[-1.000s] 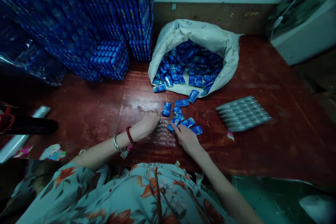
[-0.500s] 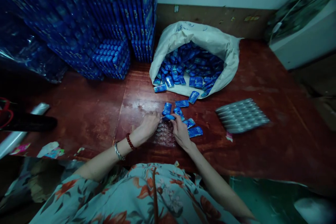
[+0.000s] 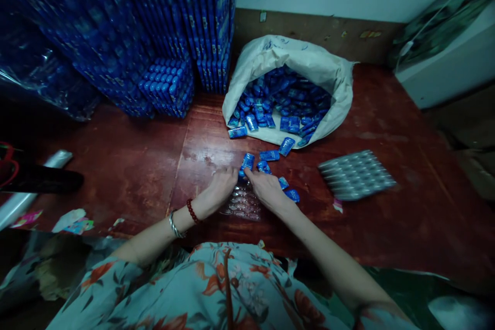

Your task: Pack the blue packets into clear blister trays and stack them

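Note:
A clear plastic tray with rows of moulded pockets lies on the table in front of me. My left hand is closed at its far left corner, fingers curled against the edge. My right hand reaches across the tray's right side, its fingertips pinched on a small blue packet at the far edge, close to the left fingertips. The fingers partly hide that packet. Just beyond lies another blue packet. Several more, such as this loose packet, lie right of and behind my right hand.
A white woven sack full of blue packets opens toward me. Stacks of filled blue trays rise at the back left. Right of my hands sits a pile of clear trays. Red-handled scissors and a plastic roll lie far left.
My right hand has moved slightly forward and left, bringing the blue packet down to the tray's far edge beside my left fingers. The left hand has barely moved.

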Available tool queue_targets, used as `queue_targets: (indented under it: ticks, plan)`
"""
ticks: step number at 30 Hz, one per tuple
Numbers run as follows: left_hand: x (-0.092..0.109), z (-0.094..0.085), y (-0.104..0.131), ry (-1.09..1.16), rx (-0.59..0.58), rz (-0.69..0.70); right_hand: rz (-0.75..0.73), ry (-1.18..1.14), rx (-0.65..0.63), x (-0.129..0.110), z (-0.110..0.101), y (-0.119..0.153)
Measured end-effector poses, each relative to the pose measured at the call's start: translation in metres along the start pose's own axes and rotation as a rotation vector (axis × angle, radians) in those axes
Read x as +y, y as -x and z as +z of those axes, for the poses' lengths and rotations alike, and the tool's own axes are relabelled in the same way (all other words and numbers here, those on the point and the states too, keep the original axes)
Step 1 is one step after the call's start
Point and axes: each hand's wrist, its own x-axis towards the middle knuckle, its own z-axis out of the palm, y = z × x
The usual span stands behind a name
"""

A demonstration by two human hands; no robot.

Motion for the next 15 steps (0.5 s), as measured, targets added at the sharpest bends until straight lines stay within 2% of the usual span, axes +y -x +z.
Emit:
queue_targets:
  ticks: [2,4,6,8,11,15]
  plan:
    - [-0.013,-0.003,0.005,0.074,-0.025,0.048,0.015,-0.061,0.041,0.004,0.004,0.004]
    - [-0.032,-0.012,0.009,0.165,-0.039,0.109,0.069,-0.166,0.156,0.012,0.013,0.012]
    - [-0.05,-0.023,0.006,0.238,-0.02,0.134,0.19,-0.267,0.317,0.025,0.022,0.019]
    - [-0.06,-0.033,-0.009,0.294,0.029,0.133,0.343,-0.285,0.422,0.036,0.029,0.023]
    - [-0.051,-0.035,-0.05,0.38,0.045,0.142,0.463,-0.171,0.384,0.043,0.03,0.016]
    - [-0.022,-0.018,-0.101,0.475,-0.026,0.161,0.387,-0.123,0.191,0.037,0.022,-0.009]
